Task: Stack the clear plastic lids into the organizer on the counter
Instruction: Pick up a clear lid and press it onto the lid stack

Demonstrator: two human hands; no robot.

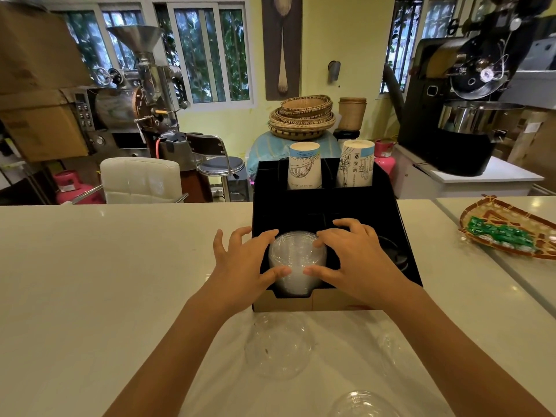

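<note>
Loose clear lids (278,347) are seen on the table (90,281).
A lid stack (296,260) is pinched in the organizer (328,212) by left hand (240,263) and right hand (355,260).

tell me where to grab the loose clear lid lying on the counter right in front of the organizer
Grip the loose clear lid by its thin outer rim, coming straight down from above with fingers on opposite edges. It lies flat and alone on the counter, its domed middle looks slick and offers no purchase, and both sides are clear.

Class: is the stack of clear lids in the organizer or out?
In: the lid stack sits in the organizer front-left compartment.
</note>
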